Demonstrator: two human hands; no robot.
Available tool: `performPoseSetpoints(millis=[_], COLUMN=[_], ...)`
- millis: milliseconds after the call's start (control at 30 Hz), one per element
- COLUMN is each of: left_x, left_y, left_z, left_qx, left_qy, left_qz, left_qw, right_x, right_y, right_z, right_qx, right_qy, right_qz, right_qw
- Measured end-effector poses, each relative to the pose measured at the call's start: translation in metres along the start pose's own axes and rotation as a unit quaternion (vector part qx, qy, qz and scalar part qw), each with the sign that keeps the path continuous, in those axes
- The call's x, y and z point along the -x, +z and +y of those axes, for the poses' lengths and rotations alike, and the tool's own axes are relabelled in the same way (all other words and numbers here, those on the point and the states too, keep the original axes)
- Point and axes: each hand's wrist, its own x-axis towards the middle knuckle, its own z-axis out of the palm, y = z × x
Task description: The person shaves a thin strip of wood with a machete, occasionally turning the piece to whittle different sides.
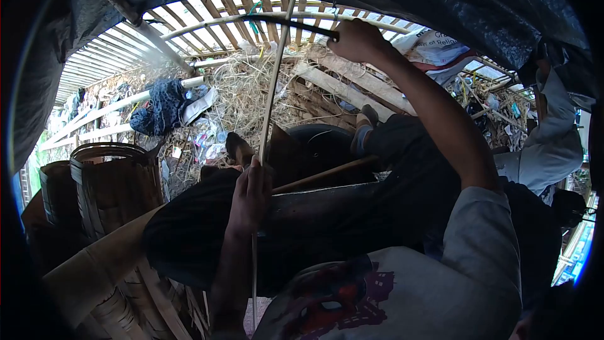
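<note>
At the bottom of the frame is the wearer's light shirt (409, 289) with a red and purple print. A thick pole (100, 255) slants across the lower left, below a woven basket (116, 182). Near the center, the left hand (250, 195) is closed around a long, thin strip (274, 88), which runs from bottom center to the top edge. Beyond it, a stick (327, 175) lies over the dark legs. At upper center, the right hand (358, 41) grips a dark knife (308, 27), its blade crossing the strip; whether they touch, I cannot tell. At right is another person (550, 145) in grey. Farther off are straw (242, 82), boards (346, 88), a dark cloth (157, 108) at upper left and a slatted fence (113, 53).
</note>
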Motion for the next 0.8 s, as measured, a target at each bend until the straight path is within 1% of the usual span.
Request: performPoseSetpoints(millis=[33, 67, 100, 167, 200, 233, 267, 300, 333, 367, 400, 433, 500, 533, 567, 633, 667, 700, 733, 800], left_x=[-0.003, -0.007, -0.011, -0.017, -0.018, -0.019, -0.019, -0.019, -0.019, -0.019, -0.019, -0.019, -0.019, -0.019, -0.018, -0.016, -0.014, -0.014, -0.013, -0.012], left_y=[-0.003, -0.008, -0.011, -0.014, -0.015, -0.019, -0.023, -0.025, -0.025, -0.025, -0.025, -0.024, -0.022, -0.024, -0.023, -0.019, -0.024, -0.027, -0.028, -0.031], left_z=[0.004, 0.010, 0.017, 0.037, 0.046, 0.054, 0.061, 0.064, 0.065, 0.064, 0.063, 0.062, 0.058, 0.058, 0.057, 0.055, 0.057, 0.059, 0.062, 0.065], left_qx=[-0.001, 0.206, 0.400, 0.406, 0.411, 0.414, 0.422, 0.429, 0.430, 0.433, 0.434, 0.431, 0.387, 0.406, 0.401, 0.457, 0.481, 0.479, 0.469, 0.462], left_qy=[0.000, -0.137, -0.266, -0.256, -0.242, -0.242, -0.261, -0.281, -0.283, -0.278, -0.273, -0.276, -0.245, -0.238, -0.237, -0.216, -0.234, -0.231, -0.237, -0.246], left_qz=[0.001, -0.026, -0.053, -0.050, -0.041, -0.038, -0.046, -0.051, -0.037, -0.042, -0.048, -0.032, -0.059, -0.078, -0.074, -0.070, -0.104, -0.105, -0.123, -0.165], left_qw=[1.000, 0.969, 0.875, 0.876, 0.878, 0.876, 0.867, 0.857, 0.857, 0.857, 0.857, 0.858, 0.887, 0.879, 0.882, 0.860, 0.839, 0.840, 0.842, 0.836], right_x=[-0.007, -0.010, -0.012, -0.010, -0.009, -0.010, -0.014, -0.005, 0.002, 0.010, 0.016, 0.022, 0.030, 0.033, 0.038, 0.038, 0.036, 0.035, 0.033, 0.028], right_y=[-0.006, -0.008, -0.009, -0.009, -0.009, -0.010, -0.012, -0.011, -0.015, -0.020, -0.017, -0.014, -0.004, 0.000, 0.003, 0.007, 0.006, 0.005, 0.004, 0.004], right_z=[0.017, 0.033, 0.047, 0.068, 0.069, 0.069, 0.066, 0.047, 0.028, 0.008, -0.008, -0.023, -0.049, -0.060, -0.070, -0.075, -0.073, -0.071, -0.068, -0.061], right_qx=[0.002, 0.014, 0.014, 0.029, 0.032, -0.078, -0.187, -0.323, -0.398, -0.470, -0.507, -0.544, -0.533, -0.537, -0.542, -0.596, -0.615, -0.632, -0.633, -0.632], right_qy=[0.058, 0.102, 0.103, 0.112, 0.111, 0.112, 0.108, 0.126, 0.122, 0.116, 0.088, 0.062, 0.058, 0.054, 0.052, 0.057, 0.053, 0.048, 0.047, 0.034], right_qz=[-0.014, 0.002, 0.000, 0.044, 0.041, 0.029, 0.016, 0.014, -0.022, -0.062, -0.086, -0.109, -0.138, -0.150, -0.160, -0.179, -0.174, -0.168, -0.165, -0.130], right_qw=[0.998, 0.995, 0.995, 0.992, 0.992, 0.990, 0.976, 0.938, 0.909, 0.873, 0.853, 0.830, 0.833, 0.828, 0.824, 0.781, 0.768, 0.755, 0.755, 0.763])
